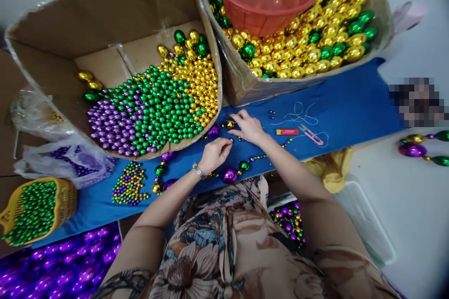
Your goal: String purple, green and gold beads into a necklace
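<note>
My left hand (214, 153), with a watch (198, 170) on its wrist, pinches a small purple bead (231, 140) between thumb and forefinger. Just right of it, my right hand (248, 127) hovers over the blue cloth with thumb and fingers stretched and apart; any thread at its fingertips is too fine to make out. Around both hands lies a strand of beads, with a large purple bead (229, 176), a green bead (244, 165) and a gold bead (230, 124). A pile of small mixed beads (130, 184) rests left of my left forearm.
Behind stand a carton (38, 32) of purple, green and gold beads and another carton (245, 86) holding a red basket (268, 18). Pink thread snips (312, 135), a red-yellow lighter-like item (286, 131) and loose thread (300, 114) lie right. A yellow basket (66, 201) sits left.
</note>
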A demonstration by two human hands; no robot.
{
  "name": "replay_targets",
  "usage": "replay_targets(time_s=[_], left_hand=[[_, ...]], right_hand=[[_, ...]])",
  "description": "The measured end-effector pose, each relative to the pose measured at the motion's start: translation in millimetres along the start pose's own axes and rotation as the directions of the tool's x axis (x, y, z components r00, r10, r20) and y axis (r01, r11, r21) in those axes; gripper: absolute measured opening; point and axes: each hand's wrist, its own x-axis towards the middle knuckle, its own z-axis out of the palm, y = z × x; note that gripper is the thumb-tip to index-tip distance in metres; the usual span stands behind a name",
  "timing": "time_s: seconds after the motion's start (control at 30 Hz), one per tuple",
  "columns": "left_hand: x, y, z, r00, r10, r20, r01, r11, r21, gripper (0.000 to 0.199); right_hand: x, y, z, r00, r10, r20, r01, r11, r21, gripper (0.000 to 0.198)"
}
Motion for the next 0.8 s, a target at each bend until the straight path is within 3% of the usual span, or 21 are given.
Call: replay_targets(time_s=[0.17, 0.4, 0.6, 0.8], left_hand=[[-2, -2, -2, 1.0, -0.027, 0.012, 0.027, 0.999, -0.024, 0.015], [-3, 0, -1, 0.998, -0.051, 0.031, 0.052, 0.998, -0.041, 0.014], [-5, -1, -2, 0.999, -0.038, 0.029, 0.039, 0.999, -0.036, 0.013], [-6, 0, -5, 0.998, -0.049, 0.042, 0.05, 0.998, -0.037, 0.013]], right_hand=[[5, -2, -3, 0.999, 0.013, 0.036, -0.009, 0.995, -0.099, 0.051], [4, 12, -11, 0.996, 0.09, 0.01, -0.087, 0.979, -0.186, 0.055], [-4, -11, -8, 1.0, -0.004, -0.011, 0.003, 0.992, -0.126, 0.042], [4, -24, 9, 0.999, 0.006, 0.033, -0.002, 0.993, -0.12, 0.038]])
